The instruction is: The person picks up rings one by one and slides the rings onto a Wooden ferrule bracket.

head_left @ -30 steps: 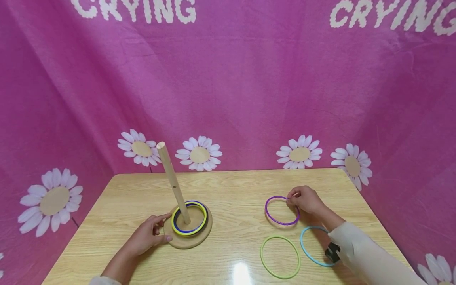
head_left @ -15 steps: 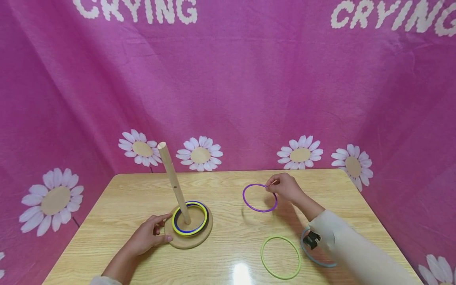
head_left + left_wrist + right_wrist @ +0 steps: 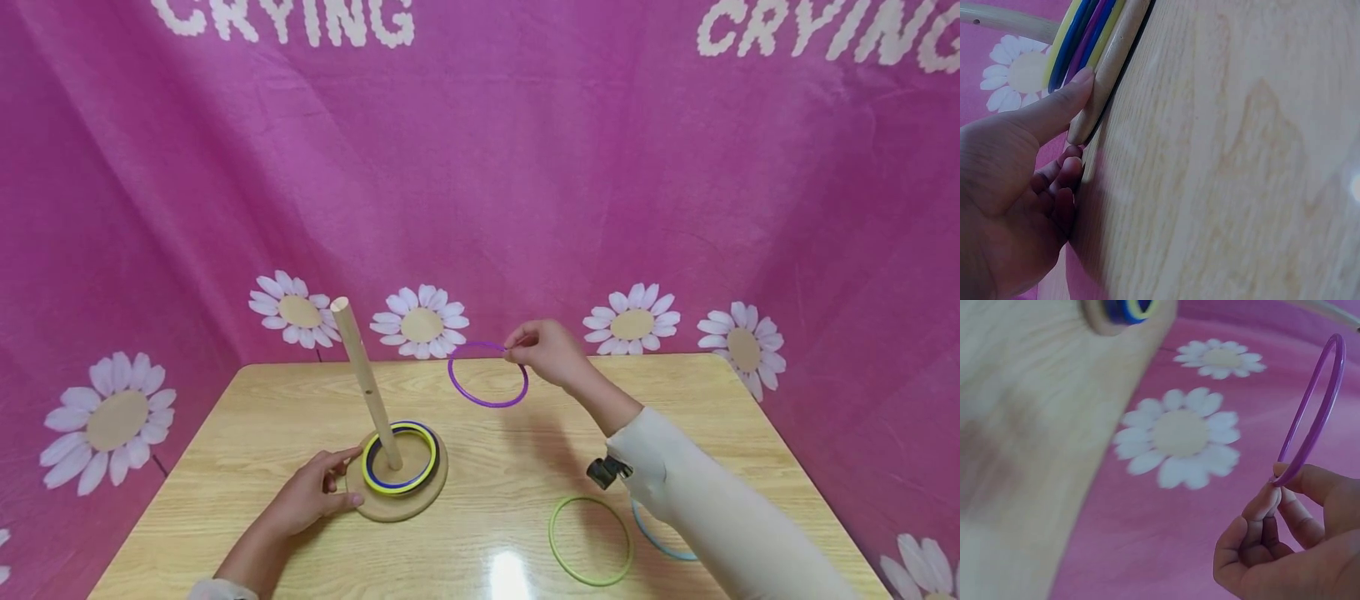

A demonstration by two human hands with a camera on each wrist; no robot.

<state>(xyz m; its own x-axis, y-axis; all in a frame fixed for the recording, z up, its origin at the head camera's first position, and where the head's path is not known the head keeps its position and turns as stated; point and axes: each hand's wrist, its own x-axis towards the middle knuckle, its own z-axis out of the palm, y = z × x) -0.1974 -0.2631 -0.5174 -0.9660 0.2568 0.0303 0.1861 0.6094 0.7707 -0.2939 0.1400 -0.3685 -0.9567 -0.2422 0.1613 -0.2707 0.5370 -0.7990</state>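
Observation:
A wooden ring-toss stand with an upright peg (image 3: 363,375) and a round base (image 3: 401,510) stands at the left of the table. My left hand (image 3: 306,497) grips the base's edge; in the left wrist view the thumb lies over the rim and the other fingers curl against it from below. Around the peg lies a stack of rings, with a yellow ring (image 3: 1063,39) uppermost and blue and purple ones under it. Raised above the back of the table, a purple ring (image 3: 491,405) is pinched between the thumb and fingertips of my right hand (image 3: 553,357).
A green ring (image 3: 552,542) lies on the wooden table (image 3: 480,517) at the front right. Beside it is a light blue ring (image 3: 663,548), partly hidden by the right sleeve (image 3: 720,500). A pink flowered curtain (image 3: 510,192) encloses the table's back and sides.
My right hand has lifted the purple ring from the table's right side and carried it left and upward. The left hand and the stand have stayed in place.

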